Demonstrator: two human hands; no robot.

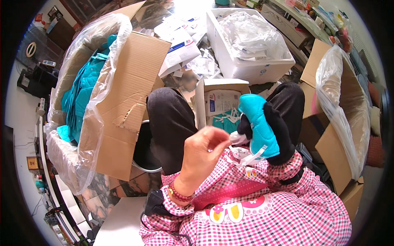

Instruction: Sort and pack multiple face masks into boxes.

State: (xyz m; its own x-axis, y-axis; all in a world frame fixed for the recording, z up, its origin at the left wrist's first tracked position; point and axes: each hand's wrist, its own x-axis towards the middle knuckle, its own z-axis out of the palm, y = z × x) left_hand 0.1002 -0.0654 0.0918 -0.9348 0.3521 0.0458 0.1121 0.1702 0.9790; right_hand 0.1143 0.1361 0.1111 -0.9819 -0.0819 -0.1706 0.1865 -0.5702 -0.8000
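Close together over the lap, the left hand [203, 153] pinches a small white tab [237, 138] between its fingertips, while the right hand [276, 137], in a black glove, is clenched around a teal padded piece [256, 123], tilting it up, seemingly so the tab end faces the pinch. White straps [248, 158] dangle below it. Beyond the knees, a small open box [219, 104] sits within reach; a plastic-lined carton of teal goods [84, 88] stands left.

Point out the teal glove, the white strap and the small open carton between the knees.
teal glove [257, 123]: head view, on the padded back of the glove.
white strap [251, 156]: head view, on the strip below the glove.
small open carton [221, 102]: head view, on its printed inner flap.
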